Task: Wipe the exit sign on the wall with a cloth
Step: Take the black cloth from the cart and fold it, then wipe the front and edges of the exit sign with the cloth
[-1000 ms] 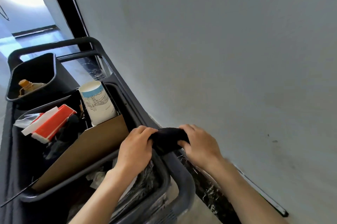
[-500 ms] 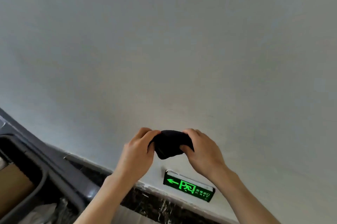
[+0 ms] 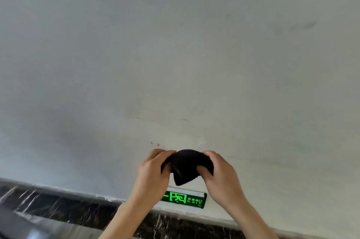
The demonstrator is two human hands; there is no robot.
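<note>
Black cloth (image 3: 186, 166) is bunched between our two hands in the head view, held up in front of the pale grey wall (image 3: 175, 53). Our left hand (image 3: 153, 172) is clamped on its left side, our right hand (image 3: 219, 174) on its right, thumbs pressed into the fabric. Just below the cloth, low on the wall, the green-lit exit sign (image 3: 185, 198) glows, its left end hidden behind our left wrist. Dark veined marble skirting (image 3: 58, 205) runs beneath it.

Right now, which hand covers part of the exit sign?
The left hand: its wrist overlaps the exit sign at the arrow end. The right hand stays clear.
</note>
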